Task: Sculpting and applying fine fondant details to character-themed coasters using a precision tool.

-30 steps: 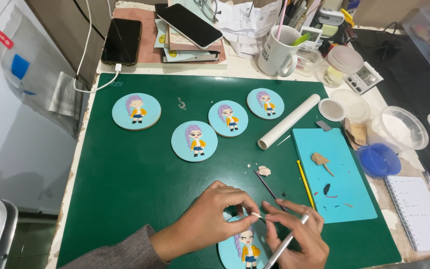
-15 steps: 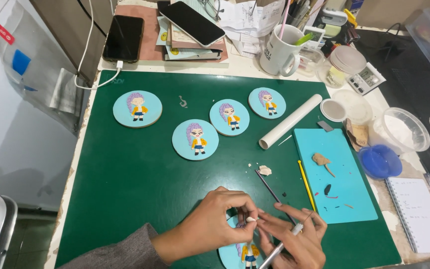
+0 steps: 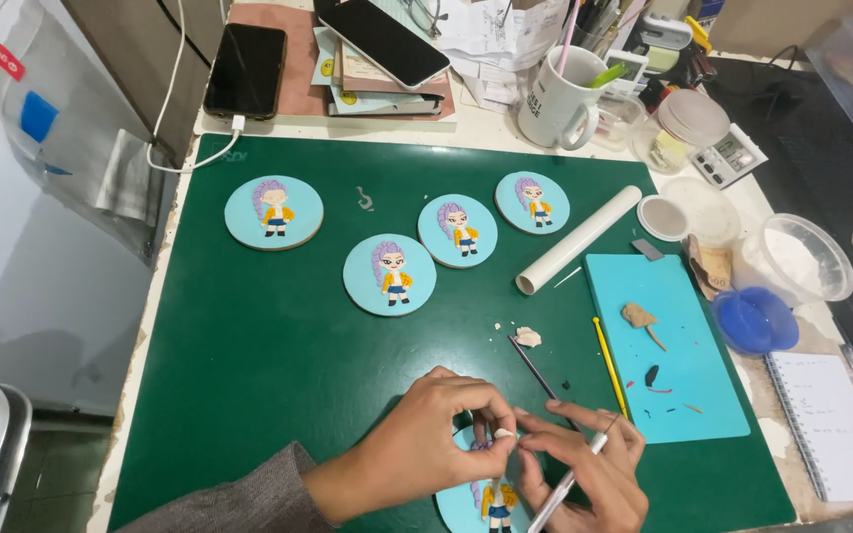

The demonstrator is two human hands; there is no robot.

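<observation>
1. The left hand (image 3: 436, 434) reaches in from the lower left, its forearm in a grey sleeve, knuckles up and fingers curled downward.
2. Its thumb and forefinger close in a pinching grip at the fingertips.
3. The right hand (image 3: 589, 469) lies just beside that grip, fingertips touching the left hand's, fingers wrapped around a thin tool.

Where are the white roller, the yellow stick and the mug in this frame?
white roller (image 3: 579, 240): head view, middle of the tube lying on the green mat.
yellow stick (image 3: 609, 366): head view, mid-shaft, along the left edge of the blue board.
mug (image 3: 551, 105): head view, front wall of the white body.
</observation>
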